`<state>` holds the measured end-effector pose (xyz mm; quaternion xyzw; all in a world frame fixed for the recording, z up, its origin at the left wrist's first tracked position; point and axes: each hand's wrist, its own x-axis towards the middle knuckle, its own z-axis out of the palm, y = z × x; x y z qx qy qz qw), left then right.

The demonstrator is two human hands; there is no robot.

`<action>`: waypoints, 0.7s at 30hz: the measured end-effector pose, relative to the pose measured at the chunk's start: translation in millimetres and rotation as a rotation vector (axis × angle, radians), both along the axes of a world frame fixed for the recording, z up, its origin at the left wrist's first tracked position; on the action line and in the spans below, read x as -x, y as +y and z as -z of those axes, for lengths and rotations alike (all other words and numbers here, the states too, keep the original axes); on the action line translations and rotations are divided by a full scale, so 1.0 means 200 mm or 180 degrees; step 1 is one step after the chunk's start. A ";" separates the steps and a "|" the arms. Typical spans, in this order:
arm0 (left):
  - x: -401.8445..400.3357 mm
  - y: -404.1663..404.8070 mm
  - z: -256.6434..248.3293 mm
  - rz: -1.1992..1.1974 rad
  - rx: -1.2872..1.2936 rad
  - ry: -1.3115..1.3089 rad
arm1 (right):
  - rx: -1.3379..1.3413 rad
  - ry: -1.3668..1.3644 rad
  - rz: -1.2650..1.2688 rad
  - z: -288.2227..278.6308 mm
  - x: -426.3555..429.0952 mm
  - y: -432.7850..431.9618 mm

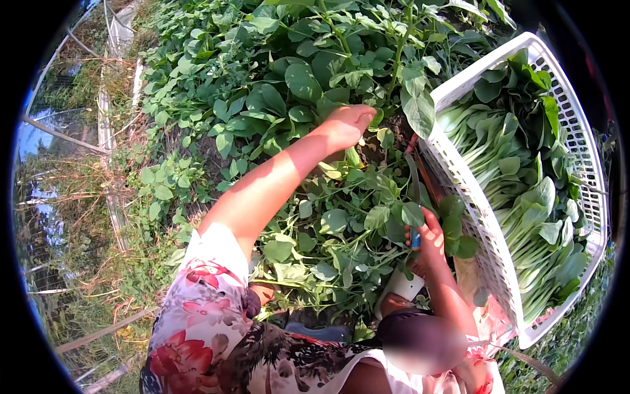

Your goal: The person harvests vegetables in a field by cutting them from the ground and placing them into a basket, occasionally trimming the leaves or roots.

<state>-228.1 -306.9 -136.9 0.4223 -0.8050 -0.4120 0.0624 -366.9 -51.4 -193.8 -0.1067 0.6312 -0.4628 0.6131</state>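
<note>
My left hand [347, 127] reaches forward over the planting bed, low among broad green leaves [302, 82]. Its fingers point down and are mostly hidden, so whether they hold a stem cannot be told. In my right hand [429, 240] is the blue handle [416, 238] of a knife or sickle, whose narrow, slightly curved blade [413, 175] points away from me, close to the crate. A white perforated plastic crate [470, 182] stands at my right, tilted in view. Inside lie rows of bok choy [521, 212] with pale stalks and dark green leaves.
Loose, flattened greens [334, 221] cover the ground between my arms. A white shoe [401, 285] is beside my right forearm. Blue-grey plastic [317, 332] shows below my body. Tall leafy stems [401, 49] rise ahead; a weedy strip with wooden posts [110, 147] and netting borders the left.
</note>
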 end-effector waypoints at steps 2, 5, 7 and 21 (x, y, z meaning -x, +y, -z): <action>0.21 -0.15 0.28 0.0137 0.0729 0.0216 | 0.0040 -0.0123 -0.0090 -0.05 0.05 0.04; 0.28 -0.40 0.73 -0.1388 -0.0028 0.0958 | -0.0075 -0.0337 -0.0456 -0.14 -0.01 0.04; 0.61 -0.24 0.71 -0.1449 0.0096 0.1079 | -0.0227 -0.0231 -0.0261 -0.04 0.13 0.13; 0.43 -0.15 0.87 -0.1761 -0.0319 0.0209 | -0.0137 -0.0586 -0.0078 -0.04 0.14 0.04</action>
